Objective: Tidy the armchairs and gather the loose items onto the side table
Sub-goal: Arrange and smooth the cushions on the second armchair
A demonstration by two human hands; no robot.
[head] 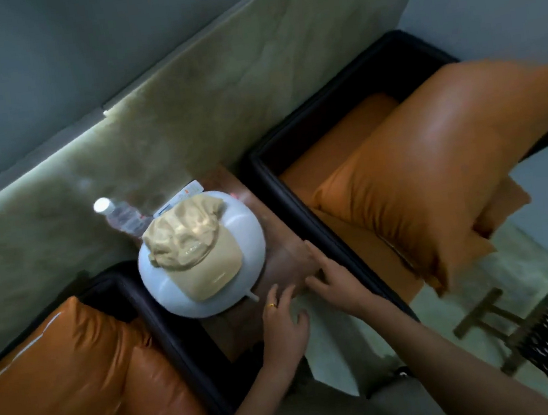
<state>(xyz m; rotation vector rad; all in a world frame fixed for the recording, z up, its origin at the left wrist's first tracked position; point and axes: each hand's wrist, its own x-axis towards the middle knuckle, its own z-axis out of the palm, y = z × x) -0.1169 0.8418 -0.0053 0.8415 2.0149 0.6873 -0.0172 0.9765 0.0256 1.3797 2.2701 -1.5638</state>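
Cap (194, 248) lies on a white dome (246, 231) on the counter (280, 241) between two armchairs, both hands empty.
A bottle (118, 216) and a remote (189, 190) sit behind the dome by the wall. The left hand (284, 313) and right hand (329, 276) hover side by side at the counter's front edge, fingers loose and spread, grasping nothing. In the right armchair (300, 211) an orange cushion (433, 170) is tipped up on the seat.

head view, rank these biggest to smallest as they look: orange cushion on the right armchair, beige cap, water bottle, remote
1. orange cushion, by far the largest, though it is blurred and perhaps nearer the camera
2. beige cap
3. water bottle
4. remote, partly hidden, so its full size is unsure
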